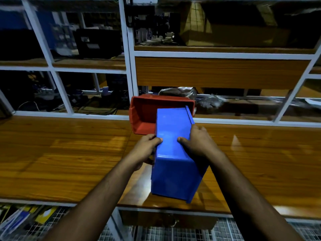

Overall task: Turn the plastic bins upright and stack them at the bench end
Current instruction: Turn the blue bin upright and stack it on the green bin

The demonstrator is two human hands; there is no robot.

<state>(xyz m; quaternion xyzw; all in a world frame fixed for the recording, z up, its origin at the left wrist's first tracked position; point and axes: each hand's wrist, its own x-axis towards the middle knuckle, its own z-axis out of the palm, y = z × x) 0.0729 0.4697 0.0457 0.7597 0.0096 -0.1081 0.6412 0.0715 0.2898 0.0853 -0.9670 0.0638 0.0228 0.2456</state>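
Overhead now, blue bin (173,153) tipped bottom-up, raised off the wooden bench (60,153) — left hand (145,150) and right hand (198,143) each clamped on one side, thumbs pressed on top. Just behind blue bin, red bin (144,115) — lying on its side, opening toward the camera.

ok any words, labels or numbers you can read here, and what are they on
None can be read.
Black case on the left shelf: pale labels, too blurred to read.
Packets under the bench: print too small and blurred.
Blue bin and red bin: no markings visible.
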